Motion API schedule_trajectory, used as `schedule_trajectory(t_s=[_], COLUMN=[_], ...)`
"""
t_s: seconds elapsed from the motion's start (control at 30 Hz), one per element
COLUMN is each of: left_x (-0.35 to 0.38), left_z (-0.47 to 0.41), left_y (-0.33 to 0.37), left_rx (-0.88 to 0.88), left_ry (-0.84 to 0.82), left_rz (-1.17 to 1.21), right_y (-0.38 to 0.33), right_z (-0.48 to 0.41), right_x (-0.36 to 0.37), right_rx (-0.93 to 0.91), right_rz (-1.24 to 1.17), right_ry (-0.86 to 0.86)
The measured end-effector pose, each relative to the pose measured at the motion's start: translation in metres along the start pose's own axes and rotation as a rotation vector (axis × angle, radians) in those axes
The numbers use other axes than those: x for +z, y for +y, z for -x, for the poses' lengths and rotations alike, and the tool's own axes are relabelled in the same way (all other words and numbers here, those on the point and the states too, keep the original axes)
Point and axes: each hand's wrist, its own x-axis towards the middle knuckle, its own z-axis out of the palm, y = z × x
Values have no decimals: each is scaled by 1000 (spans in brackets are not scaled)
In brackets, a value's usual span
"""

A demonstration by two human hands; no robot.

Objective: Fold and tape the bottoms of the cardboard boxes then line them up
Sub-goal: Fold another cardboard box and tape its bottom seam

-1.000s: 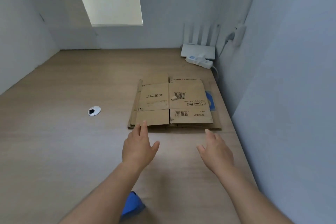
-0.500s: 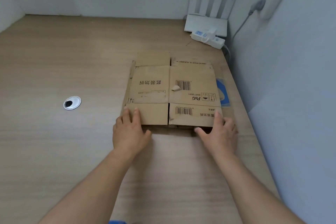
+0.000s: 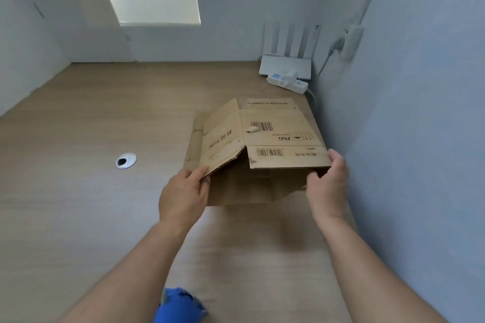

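Note:
A flattened brown cardboard box (image 3: 275,134) with barcodes and printed text is lifted at its near edge off a stack of flat cardboard (image 3: 191,139) on the wooden table (image 3: 78,204). My left hand (image 3: 183,196) pinches the near left flap edge. Gripping the near right corner is my right hand (image 3: 328,183), thumb under and fingers on top. The box is starting to spread open, with a dark gap under the left flap. No tape is visible.
A white router (image 3: 284,67) and a power strip (image 3: 287,82) sit at the back right corner against the blue wall (image 3: 420,139). A round metal cable grommet (image 3: 126,160) is set in the table to the left. Something blue (image 3: 178,305) shows at the bottom edge.
Both hands reached forward to the stack, took hold of the top box's near edge and lifted it; its left flap has swung up and the box is opening.

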Motion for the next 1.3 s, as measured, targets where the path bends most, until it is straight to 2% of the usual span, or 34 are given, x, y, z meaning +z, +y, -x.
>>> schedule_trajectory(t_s=[0.1,0.17,0.23,0.4,0.5,0.63,0.7,0.8,0.93,1.03,1.2,1.3], left_x=[-22,-42,-61,-106,-132,-140,-137,-130,-113,-105,-107,-110], left_z=[21,39,58,101,122,141,148,153,156,151,121,98], left_y=[9,23,39,70,84,92,92,86,73,60,44,28], left_rx=[87,94,58,28,0,-41,-33,50,169,179,159,84], left_ry=[-48,-20,27,190,218,144,90,-87,-238,-401,-452,-573], left_rz=[125,327,425,432,404,367,472,590,491,420,486,543], right_y=[-24,-33,-38,-64,-89,-103,-97,-85,-69,-62,-62,-50], right_z=[6,13,23,55,73,93,100,103,99,94,84,77], right_x=[-26,-43,-59,-102,-135,-156,-157,-154,-149,-145,-141,-132], right_rx=[59,44,-63,-421,-500,-492,-481,-418,-161,4,-74,19], right_rz=[-160,-118,17,220,315,532,541,452,252,117,2,-226], right_ry=[27,-9,-20,45,-10,-209,-303,-442,-715,-837,-968,-959])
